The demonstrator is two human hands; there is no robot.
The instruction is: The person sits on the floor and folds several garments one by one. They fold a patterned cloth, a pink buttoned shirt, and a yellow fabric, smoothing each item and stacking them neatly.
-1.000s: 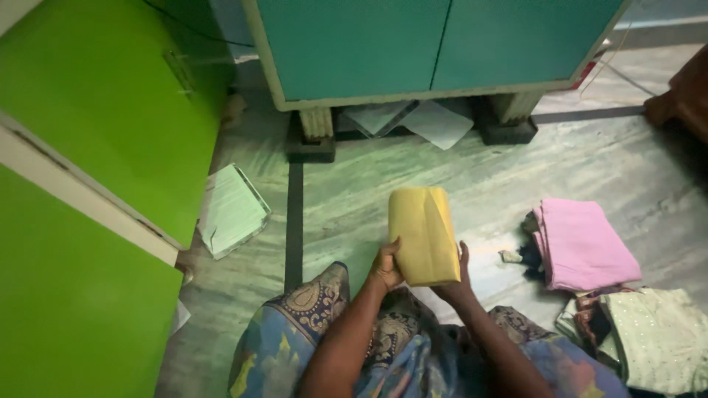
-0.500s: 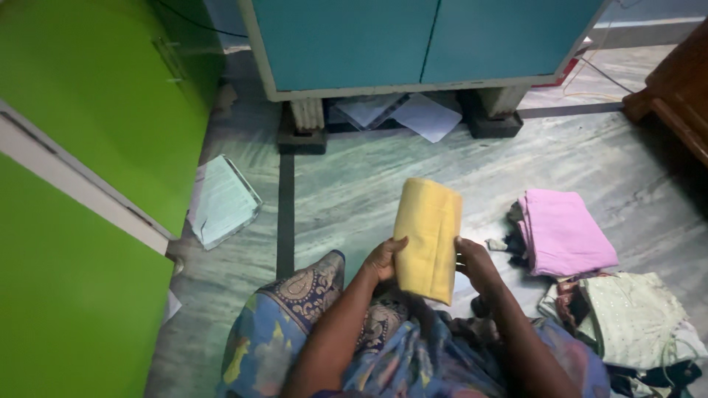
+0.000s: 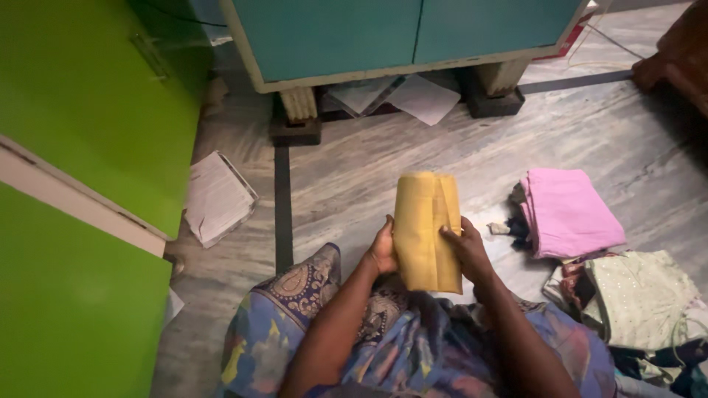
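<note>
A folded yellow cloth (image 3: 425,228) stands upright between both hands, above my lap, which a blue patterned garment (image 3: 324,324) covers. My left hand (image 3: 383,249) grips its left edge. On the right side, my right hand (image 3: 464,247) clasps the cloth, with the thumb pressed on the front fold. To the right on the floor lies a folded pink cloth (image 3: 571,212), and a pale green embroidered cloth (image 3: 641,298) sits just below it.
A teal cabinet (image 3: 398,33) on short legs stands ahead, with loose papers (image 3: 424,97) under it. A bright green cupboard (image 3: 81,184) fills the left side. A clear folder with papers (image 3: 217,197) lies on the marble floor (image 3: 346,177). Brown furniture (image 3: 678,59) is at the far right.
The yellow cloth went from tilted to upright and was turned, showing a front fold. My right hand shifted onto its front edge. The view tipped slightly downward.
</note>
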